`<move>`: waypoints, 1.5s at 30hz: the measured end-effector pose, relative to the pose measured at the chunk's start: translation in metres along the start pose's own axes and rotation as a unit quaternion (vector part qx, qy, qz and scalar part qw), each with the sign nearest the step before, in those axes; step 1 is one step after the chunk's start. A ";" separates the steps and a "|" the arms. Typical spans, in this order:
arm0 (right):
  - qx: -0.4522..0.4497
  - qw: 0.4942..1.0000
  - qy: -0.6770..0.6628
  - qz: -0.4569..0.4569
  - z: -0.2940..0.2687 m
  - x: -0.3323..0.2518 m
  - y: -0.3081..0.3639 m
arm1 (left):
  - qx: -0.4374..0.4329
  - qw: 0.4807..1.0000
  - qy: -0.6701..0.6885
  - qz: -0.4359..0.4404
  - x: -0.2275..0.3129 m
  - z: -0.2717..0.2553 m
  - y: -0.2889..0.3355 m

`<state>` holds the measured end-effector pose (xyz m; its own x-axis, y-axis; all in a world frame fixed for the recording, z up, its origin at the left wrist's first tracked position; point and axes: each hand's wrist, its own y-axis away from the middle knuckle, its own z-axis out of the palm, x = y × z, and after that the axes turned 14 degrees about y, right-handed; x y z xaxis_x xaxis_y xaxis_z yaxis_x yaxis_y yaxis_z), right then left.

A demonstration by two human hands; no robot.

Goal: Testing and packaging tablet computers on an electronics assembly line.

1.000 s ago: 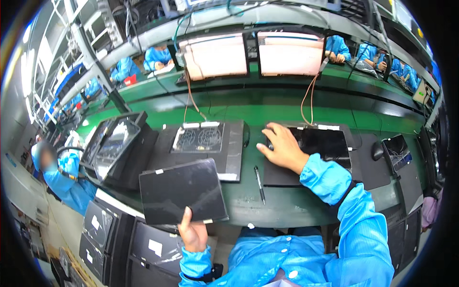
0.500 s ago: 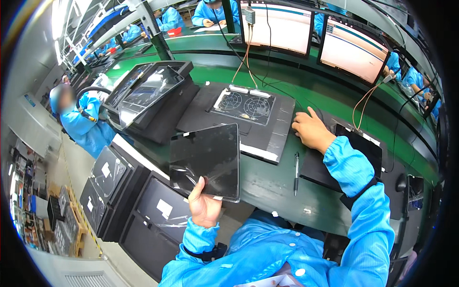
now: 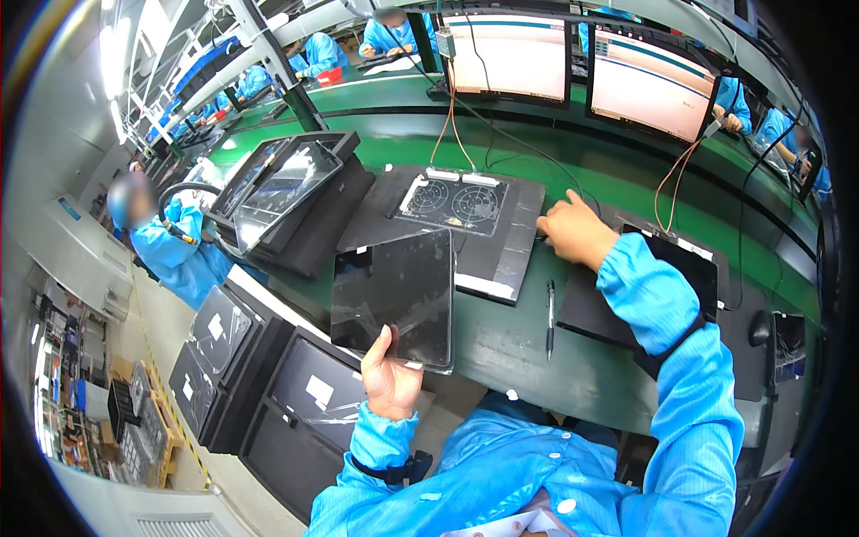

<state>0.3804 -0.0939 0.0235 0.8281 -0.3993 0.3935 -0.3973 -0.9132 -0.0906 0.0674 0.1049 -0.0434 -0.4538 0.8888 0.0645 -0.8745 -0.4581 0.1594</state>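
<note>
A black tablet-like screen [image 3: 403, 295], glossy with a crinkled clear film on its lower part, is tilted up over the table's near edge. My left hand [image 3: 392, 385] grips it at the bottom edge, with the thumb on the front face. Between the dark boards my right hand [image 3: 577, 233] is palm down, fingers curled, beside a black cable; whatever lies under the fingers is hidden. Left of that hand, a dark plate with two white ring patterns [image 3: 452, 204] rests on a black board [image 3: 519, 246]. Another dark screen [image 3: 684, 268] lies beyond my right forearm.
A pen [image 3: 550, 322] lies on the green table [image 3: 501, 345]. Black foam trays [image 3: 309, 215] of film-covered panels stand back left; more trays [image 3: 268, 447] are lower left. Two monitors [image 3: 653, 85] stand behind. A co-worker [image 3: 170, 237] is at left; a computer mouse [image 3: 761, 329] lies at right.
The view has shifted slightly. The screen stays in my left hand, turned a little. My right hand remains by the boards, its fingers drawn in slightly more.
</note>
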 end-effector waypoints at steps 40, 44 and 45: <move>0.083 0.973 -0.148 0.154 -0.028 -0.068 0.024 | 0.010 0.965 -0.167 -0.204 -0.049 0.039 -0.174; 0.095 0.965 -0.178 0.169 -0.013 -0.057 0.006 | 0.011 0.970 -0.157 -0.185 -0.050 0.051 -0.180; 0.105 0.963 -0.185 0.164 -0.009 -0.055 0.003 | 0.004 0.972 -0.162 -0.168 -0.045 0.056 -0.175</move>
<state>0.3296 -0.0742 0.0096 0.7716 -0.6350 -0.0375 -0.6045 -0.7138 -0.3536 0.2503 0.1463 -0.0193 -0.0639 0.9473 0.3140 -0.9620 -0.1422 0.2332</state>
